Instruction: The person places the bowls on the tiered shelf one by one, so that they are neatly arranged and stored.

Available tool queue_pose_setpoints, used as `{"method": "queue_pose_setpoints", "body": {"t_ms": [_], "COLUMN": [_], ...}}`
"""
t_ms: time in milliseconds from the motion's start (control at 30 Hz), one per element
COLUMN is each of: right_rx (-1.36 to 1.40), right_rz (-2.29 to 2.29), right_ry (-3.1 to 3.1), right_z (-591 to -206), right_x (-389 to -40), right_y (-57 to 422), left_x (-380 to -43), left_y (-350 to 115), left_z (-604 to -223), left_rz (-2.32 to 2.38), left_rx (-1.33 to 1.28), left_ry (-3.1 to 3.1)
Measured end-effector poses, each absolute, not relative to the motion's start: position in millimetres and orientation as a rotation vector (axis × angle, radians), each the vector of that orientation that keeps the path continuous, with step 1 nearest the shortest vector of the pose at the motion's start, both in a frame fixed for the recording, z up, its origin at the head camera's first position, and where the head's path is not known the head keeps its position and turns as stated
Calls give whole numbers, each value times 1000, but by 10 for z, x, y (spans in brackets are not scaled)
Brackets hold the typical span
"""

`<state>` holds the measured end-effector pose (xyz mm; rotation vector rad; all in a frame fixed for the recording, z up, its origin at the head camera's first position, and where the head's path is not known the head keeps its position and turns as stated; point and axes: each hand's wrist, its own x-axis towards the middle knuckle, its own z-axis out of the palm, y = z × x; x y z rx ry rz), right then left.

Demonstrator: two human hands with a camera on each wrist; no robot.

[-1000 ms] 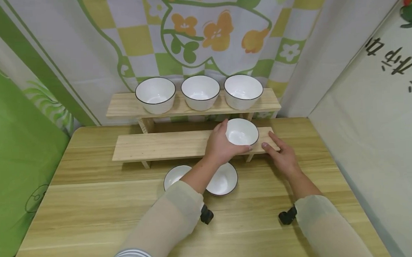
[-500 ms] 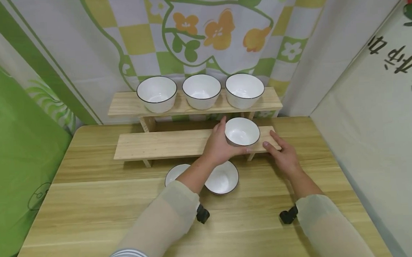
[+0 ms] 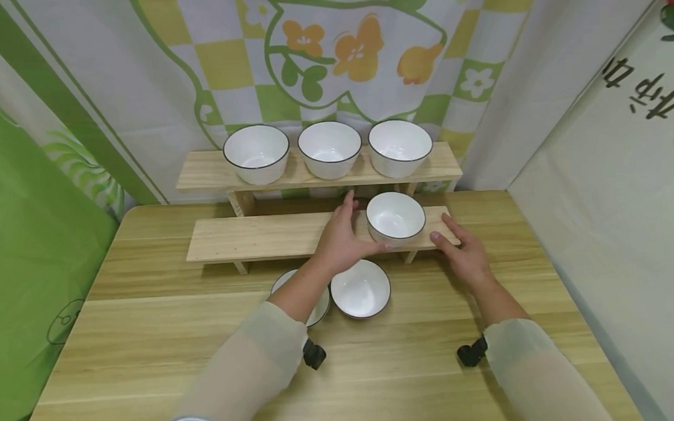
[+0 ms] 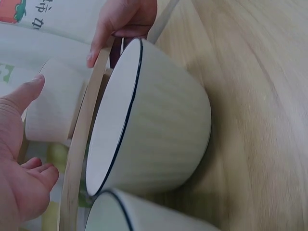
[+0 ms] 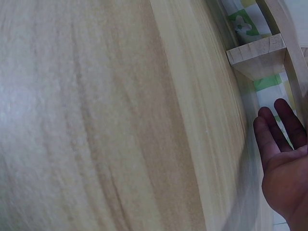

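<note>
The bowl (image 3: 395,217) sits upright, mouth up, on the right end of the lower shelf (image 3: 259,237) (round, so no real long axis); left hand (image 3: 338,242) is just beside it, fingers spread and loose, gripping nothing; right hand (image 3: 463,255) rests flat on the shelf's right end, fingers straight.

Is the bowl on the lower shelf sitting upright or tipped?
Upright. The bowl rests on the lower shelf, its dark rim level and white inside facing up. The left hand is open beside it.
</note>
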<state>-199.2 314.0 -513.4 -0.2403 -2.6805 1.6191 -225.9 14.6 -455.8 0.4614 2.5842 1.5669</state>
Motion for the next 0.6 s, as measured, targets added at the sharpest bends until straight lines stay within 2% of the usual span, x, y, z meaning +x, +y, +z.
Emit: {"method": "queue_pose_setpoints", "body": {"t_ms": [600], "right_rx": [-253], "right_rz": [1669], "right_ry": [-2664], "right_z": [-5151], "right_x": [-2000], "right_y": [3146], "left_x": [-2149], "left_y": [-218], "left_z": [-4532], "left_rz": [1749], "left_rx": [443], "left_ry": [2449]}}
